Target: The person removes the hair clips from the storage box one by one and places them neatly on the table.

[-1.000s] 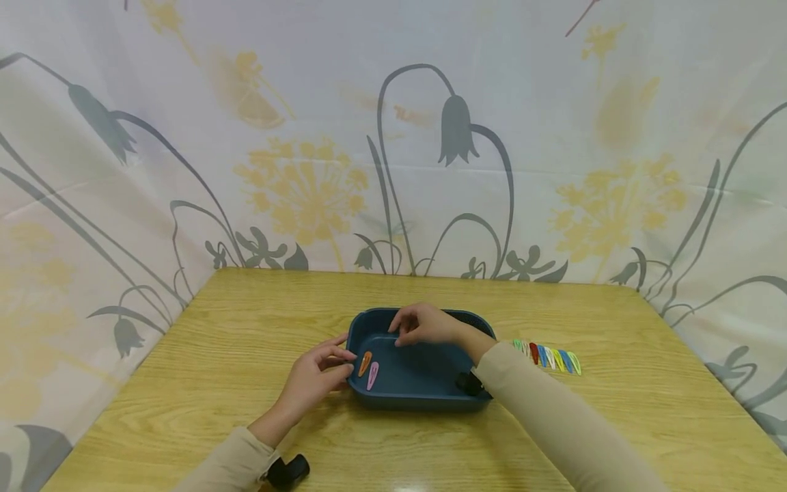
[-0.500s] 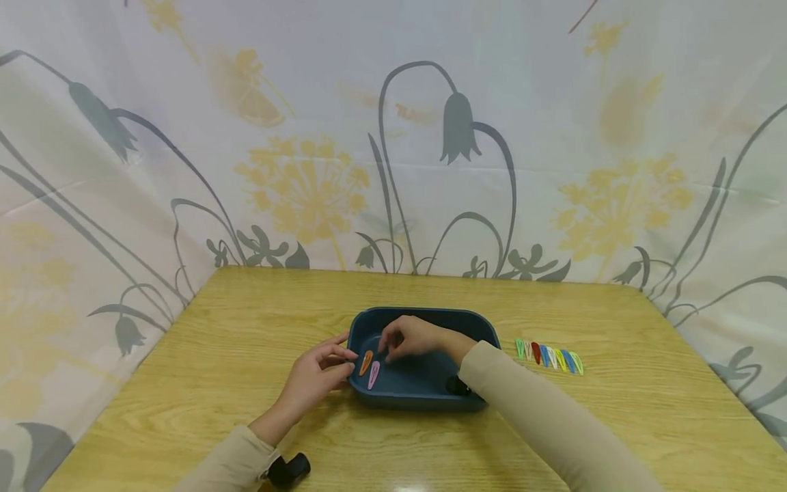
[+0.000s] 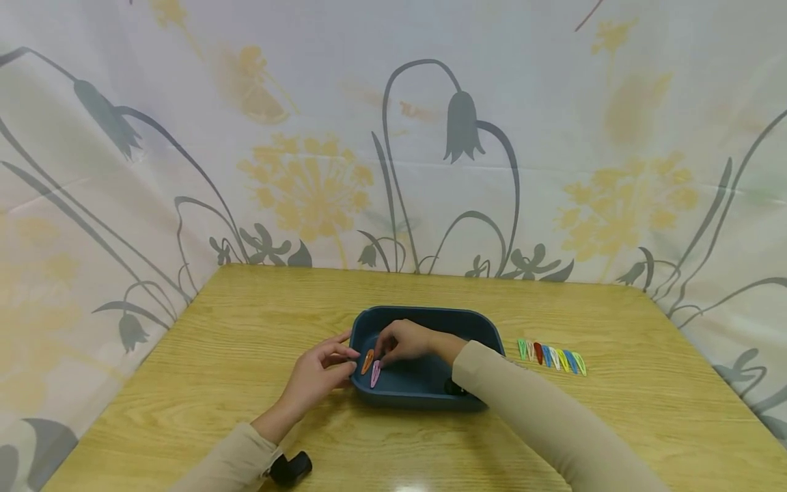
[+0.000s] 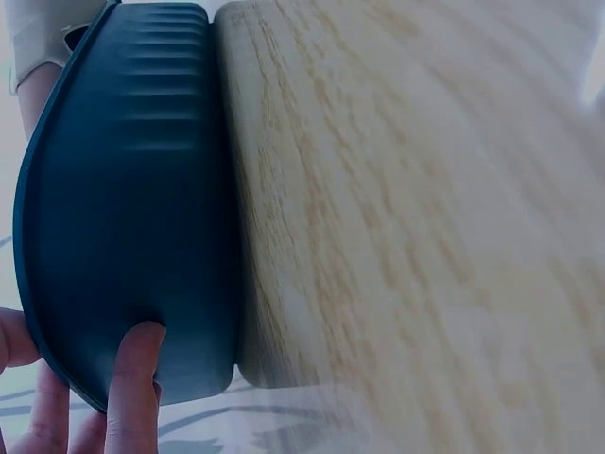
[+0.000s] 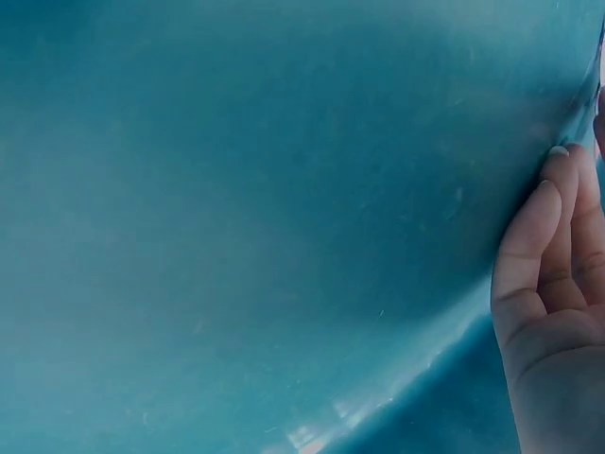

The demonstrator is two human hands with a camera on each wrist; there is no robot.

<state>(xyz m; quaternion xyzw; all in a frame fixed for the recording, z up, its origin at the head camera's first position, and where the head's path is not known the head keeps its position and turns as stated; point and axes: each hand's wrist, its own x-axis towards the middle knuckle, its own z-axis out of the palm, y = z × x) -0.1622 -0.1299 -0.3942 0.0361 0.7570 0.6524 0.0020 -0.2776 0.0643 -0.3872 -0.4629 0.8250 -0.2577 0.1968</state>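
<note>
A dark blue plastic basket (image 3: 424, 402) stands on the table. My left hand (image 3: 320, 372) grips its left end; in the left wrist view, fingers (image 4: 137, 374) press the outer wall while others reach the rim. Inside the basket my right hand (image 3: 406, 342) is lowered, loosely curled, with its fingertips at the upper end of a pink hair clip (image 3: 376, 374). An orange hair clip (image 3: 367, 362) lies just left of the pink one. In the right wrist view, my right hand (image 5: 558, 274) has its fingertips at the basket floor; nothing held is visible.
To the right of the basket, several coloured hair clips (image 3: 551, 357) lie in a slanting row on the wooden table (image 3: 277, 294). A flower-printed cloth (image 3: 307, 137) hangs behind and beside the table.
My right hand has moved left and down inside the basket, reaching the pink hair clip. My left hand stays on the basket's end, and both clips lie where they were.
</note>
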